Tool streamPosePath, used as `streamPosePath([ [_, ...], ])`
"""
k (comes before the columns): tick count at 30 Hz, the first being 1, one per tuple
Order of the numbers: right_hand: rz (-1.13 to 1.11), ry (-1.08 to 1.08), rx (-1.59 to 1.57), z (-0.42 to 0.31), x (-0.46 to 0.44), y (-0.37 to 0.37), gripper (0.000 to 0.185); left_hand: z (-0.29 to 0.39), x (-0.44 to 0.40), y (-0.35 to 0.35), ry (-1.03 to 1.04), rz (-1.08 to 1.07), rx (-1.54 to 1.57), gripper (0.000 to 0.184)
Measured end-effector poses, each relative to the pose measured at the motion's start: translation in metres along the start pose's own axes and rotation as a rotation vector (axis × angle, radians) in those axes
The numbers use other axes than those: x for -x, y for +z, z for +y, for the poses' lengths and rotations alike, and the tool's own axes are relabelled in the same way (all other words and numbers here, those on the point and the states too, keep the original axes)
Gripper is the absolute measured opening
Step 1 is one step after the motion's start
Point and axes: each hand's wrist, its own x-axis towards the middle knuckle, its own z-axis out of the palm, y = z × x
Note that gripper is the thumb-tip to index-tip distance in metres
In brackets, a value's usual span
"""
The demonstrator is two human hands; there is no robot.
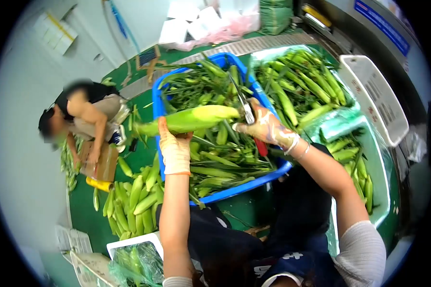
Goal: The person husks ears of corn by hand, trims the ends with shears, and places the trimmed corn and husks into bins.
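An ear of corn (pixel 196 119) in its green husk lies sideways over a blue tub (pixel 227 193). My left hand (pixel 174 148), in a pale glove, is closed around the ear from below, near its narrower left end. In my right hand (pixel 266 125), also in a stained glove, is a knife (pixel 248 114). Its metal blade points up and away beside the ear's right end, and its red handle shows below my palm. Whether the blade touches the ear I cannot tell. Beneath both hands, the tub is full of husk leaves and green corn.
Ears of corn (pixel 136 201) are piled on the green floor at left. Lined crates of corn (pixel 316 81) and a white plastic basket (pixel 376 95) stand at right. A co-worker (pixel 88 112) crouches at left over a cardboard box (pixel 103 162). A foam box (pixel 117 245) is near my left arm.
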Motion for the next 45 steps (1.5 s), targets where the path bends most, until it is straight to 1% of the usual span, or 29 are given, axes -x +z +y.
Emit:
streamPosePath([
  [1, -0.021, 0.087, 0.111, -0.012, 0.004, 0.002, 0.053, 0.009, -0.015, -0.012, 0.028, 0.012, 0.006, 0.052],
  [2, -0.006, -0.022, 0.146, 0.000, 0.006, 0.019, 0.063, 0.019, -0.027, -0.027, 0.053, 0.060, 0.051, 0.053],
  [4, -0.196, -0.064, 0.271, 0.003, 0.013, 0.038, 0.076, 0.035, -0.036, -0.039, 0.096, 0.116, 0.105, 0.055],
  [6, -0.348, 0.181, 0.049, 0.013, 0.011, 0.064, 0.080, 0.041, -0.040, -0.040, 0.151, 0.191, 0.095, 0.055],
  [7, -0.368, 0.239, 0.058, 0.016, 0.004, 0.078, 0.080, 0.041, -0.040, -0.040, 0.154, 0.193, 0.089, 0.055],
  [11, -0.259, 0.110, -0.061, 0.004, -0.014, 0.103, 0.075, 0.032, -0.040, -0.043, 0.210, 0.258, -0.047, 0.056],
  [14, -0.336, 0.096, -0.108, -0.006, -0.020, 0.098, 0.057, 0.024, -0.037, -0.041, 0.280, 0.298, -0.119, 0.053],
  [16, -0.290, 0.233, -0.169, 0.015, -0.016, 0.110, 0.041, 0.036, -0.043, -0.047, 0.238, 0.181, -0.183, 0.054],
  [18, -0.403, 0.377, -0.233, 0.013, 0.002, 0.095, 0.029, 0.043, -0.047, -0.046, 0.388, 0.178, -0.226, 0.055],
  [19, -0.452, 0.428, -0.399, 0.023, 0.009, 0.093, 0.028, 0.047, -0.047, -0.049, 0.394, 0.189, -0.216, 0.055],
  [20, -0.504, 0.476, -0.563, 0.033, 0.012, 0.092, 0.027, 0.054, -0.048, -0.053, 0.382, 0.074, -0.325, 0.054],
  [21, -0.461, 0.468, -0.572, 0.040, 0.013, 0.093, 0.034, 0.058, -0.046, -0.057, 0.368, -0.035, -0.437, 0.053],
  [22, -0.424, 0.338, -0.319, 0.051, 0.008, 0.093, 0.045, 0.056, -0.045, -0.057, 0.416, -0.104, -0.572, 0.049],
  [24, -0.454, 0.088, 0.075, 0.008, 0.003, 0.065, 0.055, 0.048, -0.041, -0.052, 0.333, -0.229, -0.653, 0.043],
  [25, -0.493, -0.020, 0.102, -0.002, -0.001, 0.056, 0.058, 0.046, -0.032, -0.045, 0.314, -0.305, -0.726, 0.037],
  [26, -0.569, -0.018, 0.152, -0.010, -0.008, 0.052, 0.061, 0.045, -0.026, -0.043, 0.281, -0.344, -0.764, 0.038],
  [29, -0.643, -0.002, 0.064, -0.018, -0.022, 0.049, 0.063, 0.049, -0.008, -0.036, 0.190, -0.456, -0.873, 0.038],
  [33, -0.652, -0.093, -0.051, -0.022, -0.038, 0.050, 0.069, 0.045, 0.000, -0.039, 0.073, -0.600, -0.950, 0.037],
  [34, -0.726, -0.075, 0.044, -0.025, -0.045, 0.042, 0.073, 0.043, 0.000, -0.040, 0.017, -0.664, -0.971, 0.037],
  [35, -0.777, -0.130, 0.029, -0.024, -0.053, 0.042, 0.070, 0.045, 0.007, -0.032, 0.043, -0.689, -1.108, 0.038],
  [36, -0.826, -0.185, 0.013, -0.030, -0.059, 0.040, 0.069, 0.047, 0.009, -0.030, 0.039, -0.690, -1.111, 0.038],
  [37, -0.896, -0.193, 0.050, -0.040, -0.061, 0.030, 0.057, 0.050, 0.010, -0.029, 0.012, -0.709, -1.143, 0.038],
  [39, -0.951, -0.112, -0.243, -0.039, -0.062, 0.032, 0.031, 0.050, -0.004, -0.036, -0.003, -0.732, -1.267, 0.036],
  [40, -0.915, 0.046, -0.154, -0.041, -0.058, 0.029, 0.025, 0.050, -0.006, -0.040, -0.005, -0.735, -1.264, 0.036],
  [41, -0.862, 0.175, -0.395, -0.028, -0.054, 0.035, 0.024, 0.052, 0.001, -0.035, 0.129, -0.738, -1.340, 0.035],
  [42, -0.716, 0.267, -0.519, -0.029, -0.048, 0.039, 0.026, 0.051, 0.002, -0.036, 0.037, -0.676, -1.211, 0.034],
  [43, -0.686, 0.260, -0.503, -0.016, -0.050, 0.041, 0.027, 0.049, 0.004, -0.037, -0.044, -0.607, -1.078, 0.033],
  [44, -0.656, 0.248, -0.488, -0.003, -0.053, 0.044, 0.028, 0.049, 0.003, -0.038, -0.040, -0.607, -1.079, 0.033],
  [45, -0.644, 0.294, -0.508, -0.002, -0.048, 0.048, 0.030, 0.052, 0.002, -0.037, 0.050, -0.632, -1.066, 0.035],
])
